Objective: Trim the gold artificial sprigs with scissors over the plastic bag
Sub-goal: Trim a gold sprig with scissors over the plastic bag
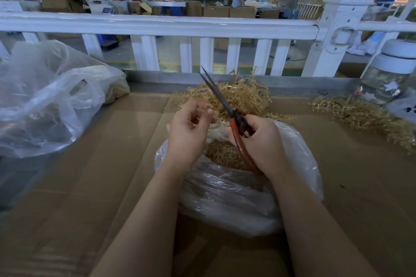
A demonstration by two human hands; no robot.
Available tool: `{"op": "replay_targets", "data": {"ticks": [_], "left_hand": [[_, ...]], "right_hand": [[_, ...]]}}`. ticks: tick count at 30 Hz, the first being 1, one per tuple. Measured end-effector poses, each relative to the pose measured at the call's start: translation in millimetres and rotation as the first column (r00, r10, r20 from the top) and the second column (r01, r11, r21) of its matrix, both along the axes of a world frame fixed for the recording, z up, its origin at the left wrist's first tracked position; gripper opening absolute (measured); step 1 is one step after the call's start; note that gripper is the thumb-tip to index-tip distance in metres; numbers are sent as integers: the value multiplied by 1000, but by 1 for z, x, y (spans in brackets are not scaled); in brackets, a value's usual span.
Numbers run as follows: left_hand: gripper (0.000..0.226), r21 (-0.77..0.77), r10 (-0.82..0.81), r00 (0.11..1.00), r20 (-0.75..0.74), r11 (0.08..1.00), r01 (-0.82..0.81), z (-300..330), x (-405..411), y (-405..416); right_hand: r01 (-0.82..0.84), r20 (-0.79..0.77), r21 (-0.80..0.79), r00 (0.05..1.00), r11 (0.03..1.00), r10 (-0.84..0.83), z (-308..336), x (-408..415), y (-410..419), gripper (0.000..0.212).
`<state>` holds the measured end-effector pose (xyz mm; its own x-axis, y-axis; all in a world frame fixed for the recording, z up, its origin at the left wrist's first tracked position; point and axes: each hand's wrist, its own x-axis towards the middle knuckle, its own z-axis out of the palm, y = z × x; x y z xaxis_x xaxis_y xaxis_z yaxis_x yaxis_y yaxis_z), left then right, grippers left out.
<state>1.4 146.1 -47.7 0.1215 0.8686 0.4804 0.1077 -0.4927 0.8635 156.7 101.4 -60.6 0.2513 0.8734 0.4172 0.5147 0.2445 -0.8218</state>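
Note:
My right hand (pixel 258 141) grips red-handled scissors (pixel 227 108), blades slightly parted and pointing up and away. My left hand (pixel 191 123) has its fingers curled, pinching a small gold sprig piece at the fingertips, just left of the blades. Both hands hover over an open clear plastic bag (pixel 299 159) that holds gold trimmings (pixel 222 153). A heap of gold sprigs (pixel 245 94) lies just beyond the hands.
The table is covered with cardboard (pixel 90 186). A large crumpled plastic bag (pixel 49 101) sits at left. More gold sprigs (pixel 360 114) lie at right beside a glass jar (pixel 387 78). A white railing (pixel 157 27) runs along the far edge.

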Motion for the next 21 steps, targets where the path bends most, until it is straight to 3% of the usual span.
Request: {"op": "replay_targets", "data": {"ticks": [8,12,14,18,21], "left_hand": [[6,23,3,999,-50,1000,-1,3,1,-3],[5,-10,-45,997,-59,999,44,4,2,-5],[5,-24,-68,996,-56,997,67,4,3,-5],[6,-57,-153,984,89,986,158,2,3,-5],[14,-118,-98,981,169,986,119,1,-2,1]], "right_hand": [[-35,-154,-31,988,999,30,2,1,3,46],[2,-102,-65,995,998,-8,1,4,3,15],[-16,-93,-69,996,997,10,2,2,2,10],[-23,-156,-91,988,996,9,7,0,3,11],[-3,-290,-111,957,994,-29,11,3,1,10]]}}
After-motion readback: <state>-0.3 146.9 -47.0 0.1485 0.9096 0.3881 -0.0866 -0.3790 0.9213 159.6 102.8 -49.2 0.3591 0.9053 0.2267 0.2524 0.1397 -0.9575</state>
